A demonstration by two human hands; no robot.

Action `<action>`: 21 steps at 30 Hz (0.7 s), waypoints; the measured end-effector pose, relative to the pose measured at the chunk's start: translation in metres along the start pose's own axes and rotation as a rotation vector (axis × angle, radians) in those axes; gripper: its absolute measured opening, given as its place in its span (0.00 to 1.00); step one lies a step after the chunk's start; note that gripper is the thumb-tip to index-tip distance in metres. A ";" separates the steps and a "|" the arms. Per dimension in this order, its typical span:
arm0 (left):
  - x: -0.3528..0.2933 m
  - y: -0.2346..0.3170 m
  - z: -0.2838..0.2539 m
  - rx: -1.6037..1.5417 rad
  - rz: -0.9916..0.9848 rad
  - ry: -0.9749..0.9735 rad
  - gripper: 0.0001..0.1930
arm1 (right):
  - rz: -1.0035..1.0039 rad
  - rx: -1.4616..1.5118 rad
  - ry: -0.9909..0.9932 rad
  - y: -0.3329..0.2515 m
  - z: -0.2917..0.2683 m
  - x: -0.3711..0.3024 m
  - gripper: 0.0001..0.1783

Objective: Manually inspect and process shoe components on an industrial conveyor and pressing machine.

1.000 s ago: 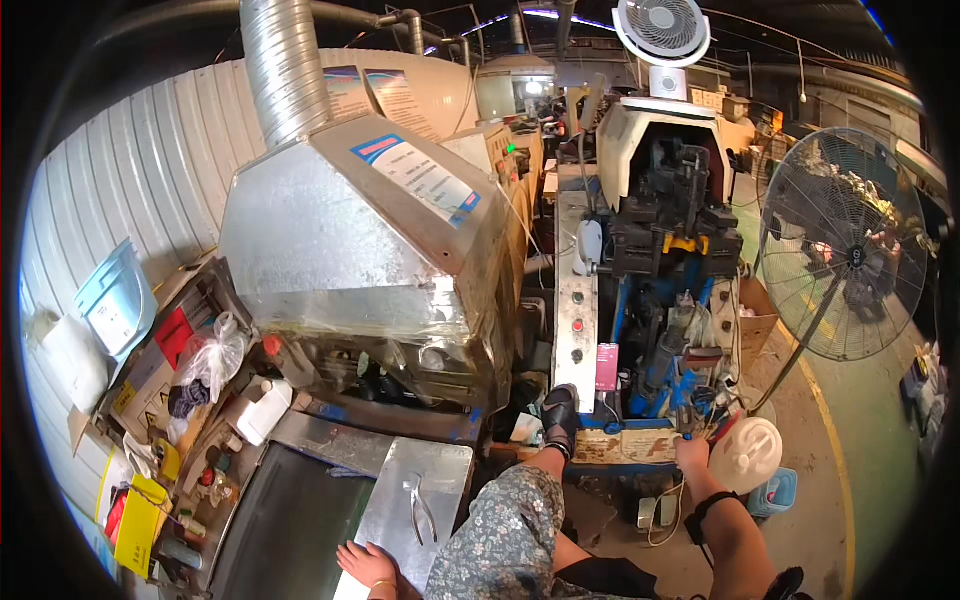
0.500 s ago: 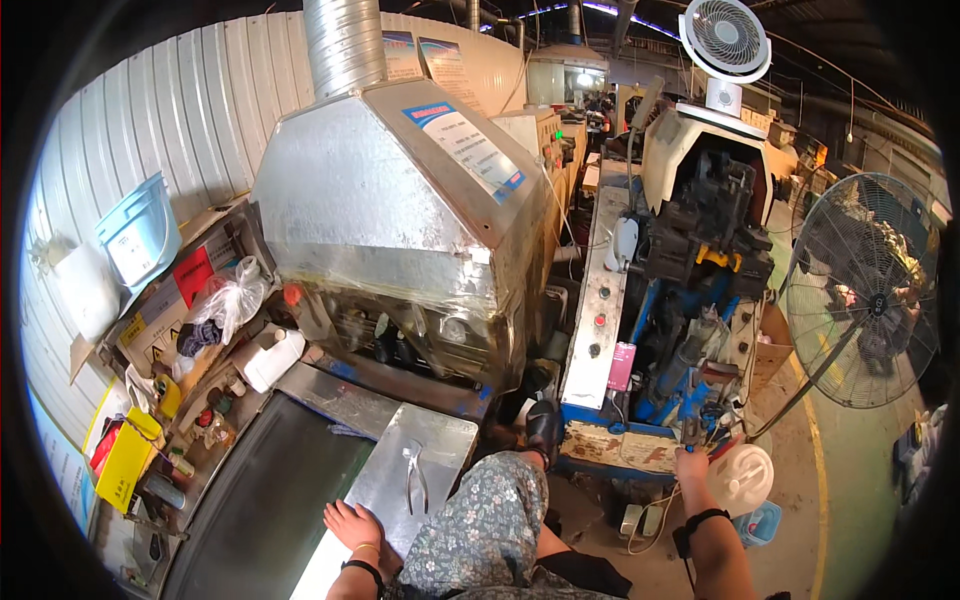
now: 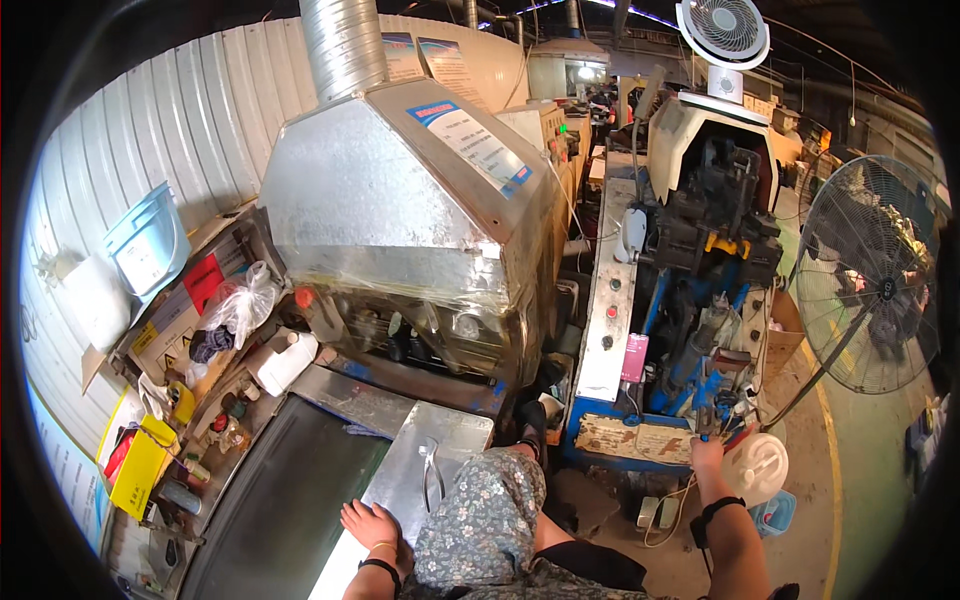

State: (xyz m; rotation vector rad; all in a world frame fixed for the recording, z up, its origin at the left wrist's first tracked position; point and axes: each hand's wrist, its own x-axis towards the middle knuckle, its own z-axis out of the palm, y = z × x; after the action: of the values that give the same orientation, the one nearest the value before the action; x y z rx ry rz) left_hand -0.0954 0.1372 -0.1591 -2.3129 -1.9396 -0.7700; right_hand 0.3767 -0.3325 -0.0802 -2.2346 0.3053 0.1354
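Note:
My left hand (image 3: 370, 527) lies flat with its fingers stretched out on a shiny metal plate (image 3: 447, 424), beside the dark conveyor belt. It holds nothing. A pair of pliers (image 3: 432, 476) with pale handles rests on that plate, close to my knee. My right hand (image 3: 707, 455) reaches forward to the near end of the blue-and-white machine (image 3: 600, 365). Its fingers are closed at the foot of a dark, upright part with blue on it (image 3: 706, 418). What exactly they grip is too small to make out.
A metal hood (image 3: 390, 180) stands over the conveyor belt (image 3: 285, 510). Left of it, a cluttered shelf carries a white jug (image 3: 280, 362) and a plastic bag (image 3: 240, 308). A large black floor fan (image 3: 870, 280) stands at the right. A white canister (image 3: 757, 468) and blue bucket (image 3: 775, 514) sit near my right forearm.
The whole view has shifted slightly, so things sit a little further right and lower. My left hand stays on the plate and my right hand stays at the machine's front end.

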 end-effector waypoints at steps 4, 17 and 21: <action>-0.004 0.005 -0.004 0.005 -0.023 -0.029 0.27 | 0.038 0.023 -0.025 -0.014 -0.006 -0.012 0.17; -0.008 0.014 -0.018 -0.254 0.574 -0.347 0.22 | -0.034 -0.154 0.043 0.007 0.004 0.010 0.18; -0.007 0.007 -0.016 -0.273 0.634 -0.304 0.21 | -0.020 -0.140 -0.001 -0.009 -0.004 -0.004 0.16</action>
State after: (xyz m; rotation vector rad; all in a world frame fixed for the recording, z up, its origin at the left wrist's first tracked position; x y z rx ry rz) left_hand -0.0950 0.1241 -0.1457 -3.1002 -1.0709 -0.6674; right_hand 0.3747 -0.3298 -0.0702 -2.3748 0.2804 0.1517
